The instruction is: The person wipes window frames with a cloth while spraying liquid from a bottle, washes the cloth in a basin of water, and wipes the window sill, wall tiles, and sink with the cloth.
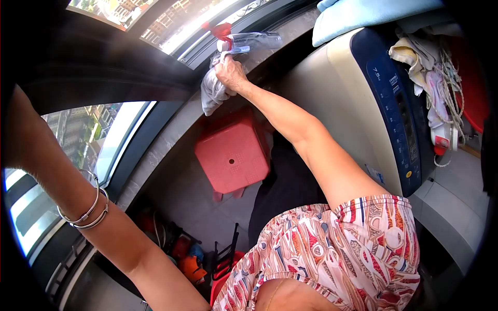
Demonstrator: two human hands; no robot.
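At the window sill, my right hand (230, 73) is closed around a crumpled grey-white cloth (211, 93), which hangs down over the sill's edge. Just above that hand a clear plastic bottle (257, 41) with a white cap lies on its side. Something red (221, 31) stands beside the cap. My left arm, with metal bangles (92, 210) around it, reaches up along the window at the left. My left hand is cut off by the dark left edge of the view, so its fingers do not show.
A red plastic stool (233, 155) stands on the floor below the sill. On the right is a washing machine (332, 78) with a light blue cloth (373, 15) on top. Cloths and cords (436, 78) hang beside it. Several items (192, 264) lie at the lower left.
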